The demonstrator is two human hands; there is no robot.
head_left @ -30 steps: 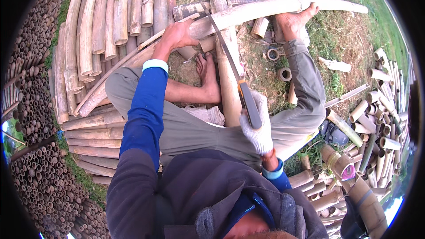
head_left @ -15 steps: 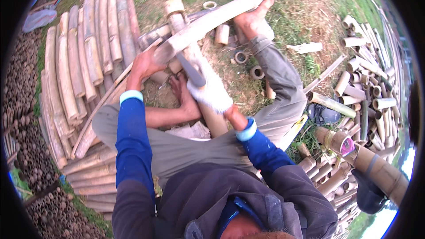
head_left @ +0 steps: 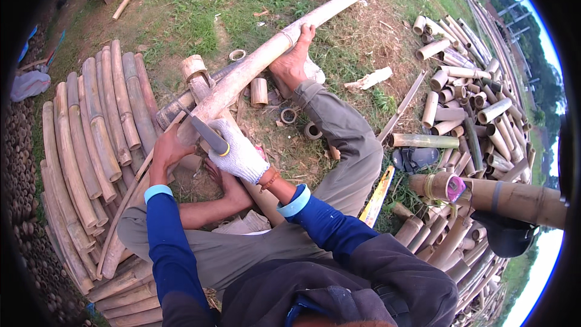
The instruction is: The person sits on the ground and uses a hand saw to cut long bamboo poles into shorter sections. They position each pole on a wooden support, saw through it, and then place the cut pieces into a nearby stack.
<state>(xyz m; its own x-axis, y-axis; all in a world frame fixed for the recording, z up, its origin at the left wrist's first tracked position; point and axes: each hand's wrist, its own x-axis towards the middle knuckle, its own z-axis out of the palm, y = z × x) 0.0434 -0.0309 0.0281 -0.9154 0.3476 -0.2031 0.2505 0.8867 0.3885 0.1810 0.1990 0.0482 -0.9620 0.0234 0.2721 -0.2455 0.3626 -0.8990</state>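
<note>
A long pale bamboo pole (head_left: 266,48) slants away to the upper right, propped over a bamboo piece (head_left: 196,79) on the ground. My bare left hand (head_left: 166,151) is wrapped round its near end. Beyond, my bare right foot (head_left: 293,57) presses against the pole's side. My right hand (head_left: 239,152), in a white knitted glove, is closed on a dark grey knife-like tool (head_left: 209,135) with a yellow ring at one end. The tool lies close against the pole's near end, beside my left hand; its exact contact is hard to see.
Long bamboo poles (head_left: 100,127) lie stacked at left. Short cut bamboo pieces (head_left: 460,94) are heaped at right, near a dark sandal (head_left: 414,158) and a flat yellow strip (head_left: 378,197). Bamboo rings (head_left: 288,115) lie on the ground ahead. A thick bamboo post (head_left: 502,197) juts in at right.
The view has shifted, so the scene sits lower and further left. The tool in my right hand has come nearer my left hand, across the pole's near end. My left hand keeps its hold.
</note>
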